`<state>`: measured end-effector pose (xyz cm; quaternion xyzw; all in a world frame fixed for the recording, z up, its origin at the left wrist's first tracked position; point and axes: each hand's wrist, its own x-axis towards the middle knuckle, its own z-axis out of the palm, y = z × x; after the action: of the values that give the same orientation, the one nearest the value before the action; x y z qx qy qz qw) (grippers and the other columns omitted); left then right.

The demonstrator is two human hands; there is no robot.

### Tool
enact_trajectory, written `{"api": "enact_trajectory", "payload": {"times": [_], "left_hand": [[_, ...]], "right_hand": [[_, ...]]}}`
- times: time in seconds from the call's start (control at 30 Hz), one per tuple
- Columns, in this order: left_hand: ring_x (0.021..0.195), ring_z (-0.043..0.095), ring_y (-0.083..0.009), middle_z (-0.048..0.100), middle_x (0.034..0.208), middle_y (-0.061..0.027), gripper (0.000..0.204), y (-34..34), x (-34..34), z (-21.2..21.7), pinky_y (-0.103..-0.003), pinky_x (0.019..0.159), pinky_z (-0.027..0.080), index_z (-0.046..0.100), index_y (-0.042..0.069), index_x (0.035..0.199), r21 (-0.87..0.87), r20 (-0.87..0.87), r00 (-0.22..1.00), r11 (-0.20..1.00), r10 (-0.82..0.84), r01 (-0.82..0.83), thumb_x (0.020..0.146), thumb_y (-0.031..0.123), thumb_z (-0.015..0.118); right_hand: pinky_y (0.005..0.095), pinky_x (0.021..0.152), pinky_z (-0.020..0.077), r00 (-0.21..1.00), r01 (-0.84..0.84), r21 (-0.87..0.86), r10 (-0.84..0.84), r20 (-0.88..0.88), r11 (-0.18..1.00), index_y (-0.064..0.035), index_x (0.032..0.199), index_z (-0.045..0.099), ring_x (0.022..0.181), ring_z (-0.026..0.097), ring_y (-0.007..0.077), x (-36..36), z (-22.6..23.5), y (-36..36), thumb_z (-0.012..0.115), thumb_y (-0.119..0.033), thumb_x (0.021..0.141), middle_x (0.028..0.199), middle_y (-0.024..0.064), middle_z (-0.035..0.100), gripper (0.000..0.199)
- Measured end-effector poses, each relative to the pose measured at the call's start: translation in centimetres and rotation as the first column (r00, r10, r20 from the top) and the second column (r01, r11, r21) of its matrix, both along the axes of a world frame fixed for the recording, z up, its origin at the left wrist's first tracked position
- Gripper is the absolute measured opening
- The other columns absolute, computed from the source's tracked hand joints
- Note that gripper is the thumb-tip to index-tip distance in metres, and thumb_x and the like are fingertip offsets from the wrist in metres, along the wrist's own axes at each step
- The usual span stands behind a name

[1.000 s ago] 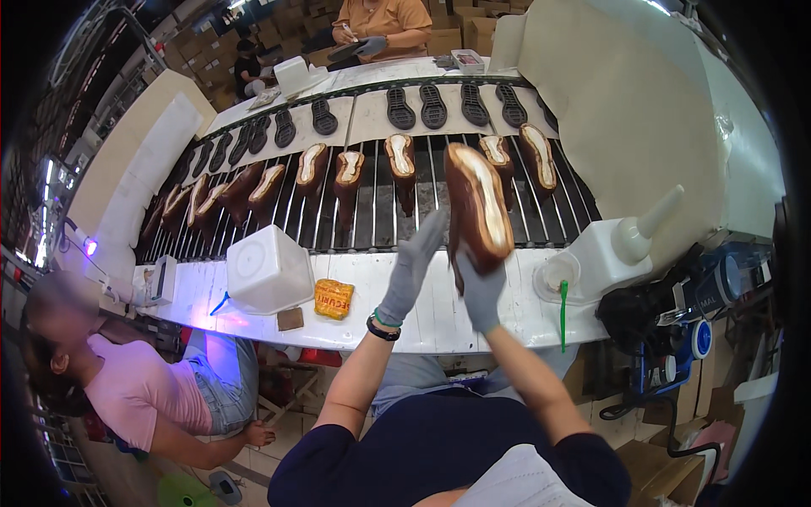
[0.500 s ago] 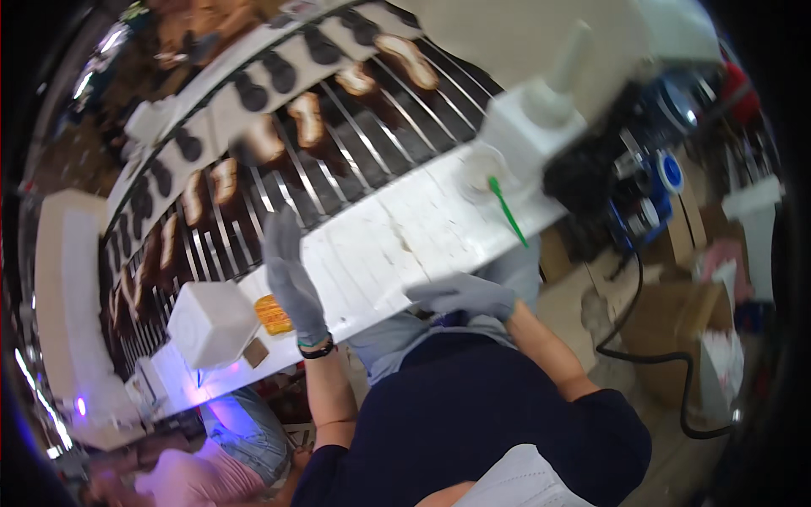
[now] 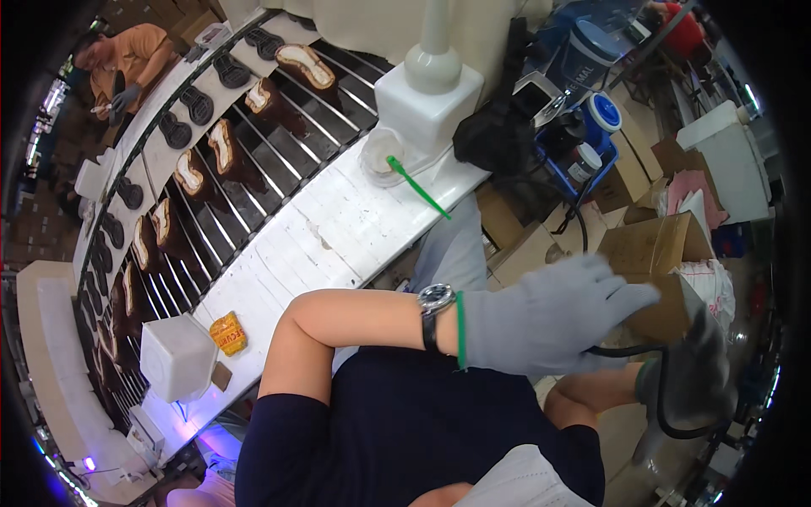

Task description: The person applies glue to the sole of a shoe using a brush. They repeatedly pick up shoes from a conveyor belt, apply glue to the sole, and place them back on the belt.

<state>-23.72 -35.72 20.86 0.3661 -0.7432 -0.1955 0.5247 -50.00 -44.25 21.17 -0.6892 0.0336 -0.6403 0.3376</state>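
Observation:
My left hand, in a grey glove with a green cuff, reaches across my body to the right. Its fingers are partly stretched out, and I see nothing in them. A black cable runs right by its fingers. My right hand, also gloved, is low at the far right, past the cable's bend; motion smears its fingers, so what it holds, if anything, is unclear. Brown shoe uppers with pale bottoms turned up lie along a metal-barred rack. Black soles line the shelf behind.
On the white ledge stand a tub with a green-handled brush, a white box and a yellow packet. A cardboard box and a blue carrier with bottles are at right. A co-worker handles a sole across the line.
My left hand has left the ledge and swung right across my body. My right hand has moved out to the far right. The view has shifted, and the co-worker opposite shows more plainly.

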Motion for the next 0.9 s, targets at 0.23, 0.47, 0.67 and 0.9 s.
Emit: {"api": "enact_trajectory", "payload": {"times": [0.23,0.47,0.67,0.9], "left_hand": [[0.06,0.05,-0.0029,0.059,0.068,0.0052,0.031,-4.2,4.8,3.2,-0.021,0.053,0.036,0.07,0.003,0.094,0.321,-0.375,0.85,0.809,-0.37,0.493,0.08,0.026,0.084],[0.072,0.064,-0.0083,0.07,0.077,-0.0041,0.024,-7.4,5.4,2.7,-0.024,0.067,0.051,0.069,-0.002,0.09,0.162,-0.211,0.959,0.961,-0.187,0.223,0.091,0.022,0.073],[0.065,0.062,-0.029,0.063,0.073,-0.0113,0.023,-9.3,7.0,2.5,-0.035,0.06,0.048,0.065,0.002,0.089,-0.25,0.121,0.984,0.963,0.133,-0.099,0.091,0.024,0.07],[0.067,0.062,-0.0286,0.06,0.073,-0.012,0.025,-9.8,8.0,-2.2,-0.034,0.059,0.047,0.061,0.003,0.088,-0.271,0.158,0.962,0.946,0.224,-0.176,0.096,0.026,0.065]], "right_hand": [[0.0305,0.064,0.048,0.89,-0.431,-0.123,0.443,0.102,0.894,-0.0095,0.088,0.067,0.065,0.059,0.0189,4.9,6.5,1.4,0.056,-0.032,0.096,0.074,0.0043,0.064,0.026],[0.029,0.05,0.0519,0.371,-0.915,0.07,0.895,-0.246,0.398,-0.0053,0.08,0.074,0.048,0.059,0.0175,4.1,12.6,0.0,0.053,-0.021,0.096,0.06,0.0062,0.063,0.031],[0.0283,0.049,0.0453,0.387,-0.788,0.183,0.704,-0.596,0.588,-0.005,0.073,0.071,0.053,0.054,0.0165,-2.7,17.4,0.0,0.054,-0.016,0.092,0.066,0.0051,0.058,0.028],[0.0336,0.079,0.0371,0.764,-0.575,-0.094,0.492,-0.418,0.813,-0.0024,0.104,0.058,0.092,0.046,0.0201,-5.4,15.4,-0.4,0.062,-0.024,0.085,0.104,0.0091,0.05,0.029]]}}
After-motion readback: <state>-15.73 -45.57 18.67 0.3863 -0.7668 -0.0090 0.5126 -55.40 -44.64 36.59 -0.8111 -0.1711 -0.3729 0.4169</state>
